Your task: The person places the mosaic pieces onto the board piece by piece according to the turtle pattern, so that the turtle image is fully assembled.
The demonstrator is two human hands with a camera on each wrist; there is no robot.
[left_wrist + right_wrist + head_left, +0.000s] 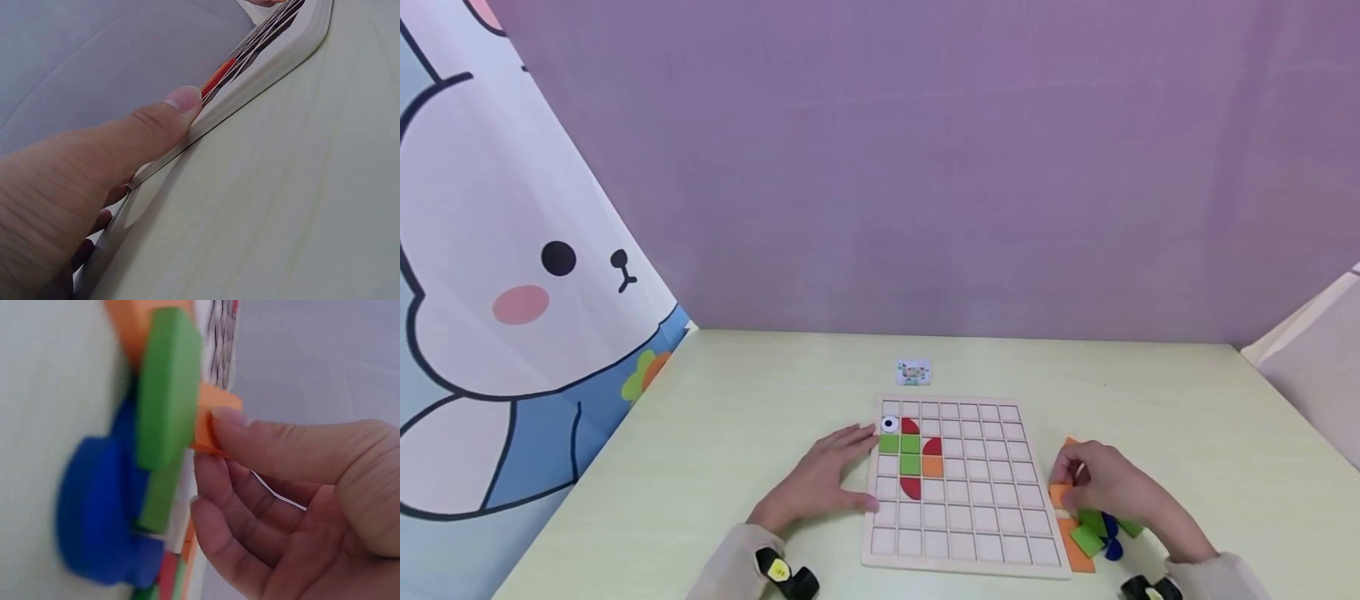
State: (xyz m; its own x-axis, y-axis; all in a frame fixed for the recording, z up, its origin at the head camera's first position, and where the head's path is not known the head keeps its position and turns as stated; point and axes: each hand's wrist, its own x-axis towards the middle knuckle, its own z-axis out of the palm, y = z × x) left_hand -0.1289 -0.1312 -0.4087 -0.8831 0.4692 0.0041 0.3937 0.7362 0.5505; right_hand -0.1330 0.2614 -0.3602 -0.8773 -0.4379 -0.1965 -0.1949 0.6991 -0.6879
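A pale gridded board (981, 521) lies on the table. At its upper left sit a white eye tile (889, 424), a few green squares (910, 465), red quarter-rounds (911, 488) and an orange square (932, 466). Along the board's left edge rests my left hand (820, 479), fingers extended; its thumb (185, 99) touches the rim in the left wrist view. Beyond the right edge, my right hand (1108, 482) pinches an orange square tile (208, 419) between thumb and fingers. Just beside that hand is a heap with green pieces (1086, 542) and blue rounded pieces (1113, 548).
Larger orange pieces (1080, 560) lie partly under the heap, close to the board's lower right corner. A small printed card (913, 372) lies beyond the board's far edge. A purple wall (925, 167) closes off the back of the table (737, 400).
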